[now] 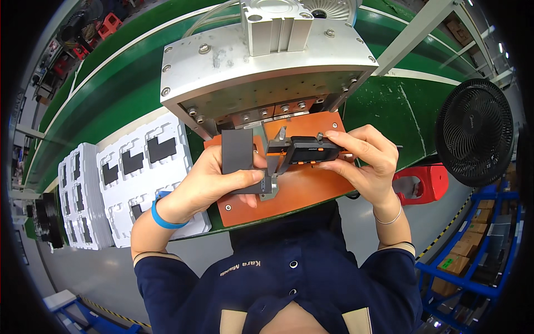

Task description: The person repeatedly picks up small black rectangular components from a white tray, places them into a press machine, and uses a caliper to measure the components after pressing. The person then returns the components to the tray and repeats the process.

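Note:
My left hand (204, 177) grips a flat, dark L-shaped piece (237, 151), thumb across its near part and fingers behind it. In my right hand (368, 158) is a digital caliper (310, 150) with a black body and orange buttons, pinched between thumb and fingers. The caliper's jaws point left and sit at the right side of the dark piece's short leg; whether they touch it I cannot tell. Both hands are over an orange base plate (311, 195) with a metal fixture (271, 195) on it, partly hidden by the piece.
A metal press (267, 72) stands just beyond my hands. On the left, white trays (125, 192) hold several similar dark pieces, beside a stack of more trays (86, 195). A black fan (474, 132) and a red stool (423, 183) are at the right, near blue shelving (473, 250) with cartons.

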The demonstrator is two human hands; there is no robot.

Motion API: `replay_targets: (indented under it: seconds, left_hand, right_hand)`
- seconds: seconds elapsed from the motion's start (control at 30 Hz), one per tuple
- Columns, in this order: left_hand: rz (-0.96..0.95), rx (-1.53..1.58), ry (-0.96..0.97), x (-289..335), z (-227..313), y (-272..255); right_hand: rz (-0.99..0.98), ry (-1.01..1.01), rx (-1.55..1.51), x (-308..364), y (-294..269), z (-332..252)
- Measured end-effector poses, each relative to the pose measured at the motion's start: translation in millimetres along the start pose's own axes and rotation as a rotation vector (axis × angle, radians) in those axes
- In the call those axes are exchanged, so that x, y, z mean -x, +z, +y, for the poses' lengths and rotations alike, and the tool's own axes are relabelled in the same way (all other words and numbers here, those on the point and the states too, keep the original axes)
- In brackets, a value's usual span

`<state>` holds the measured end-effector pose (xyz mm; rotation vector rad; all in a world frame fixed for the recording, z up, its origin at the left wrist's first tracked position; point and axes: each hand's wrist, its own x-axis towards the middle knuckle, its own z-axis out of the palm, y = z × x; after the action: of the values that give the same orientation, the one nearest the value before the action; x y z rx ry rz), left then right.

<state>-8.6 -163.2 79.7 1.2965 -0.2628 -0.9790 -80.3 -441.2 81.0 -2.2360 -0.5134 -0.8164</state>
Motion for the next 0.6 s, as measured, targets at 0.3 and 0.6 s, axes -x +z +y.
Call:
replay_targets:
  seconds: [0.3,0.6]
  left_hand:
    - [-0.024,0.013,0.004,-0.1,1.8,-0.9]
    - [0.005,-0.006,0.007,-0.3,2.9,-0.8]
  right_hand:
    - [0.007,-0.011,-0.006,0.4,-3.0,-3.0]
    - [-0.011,0.004,-0.02,5.8,-2.1,-5.1]
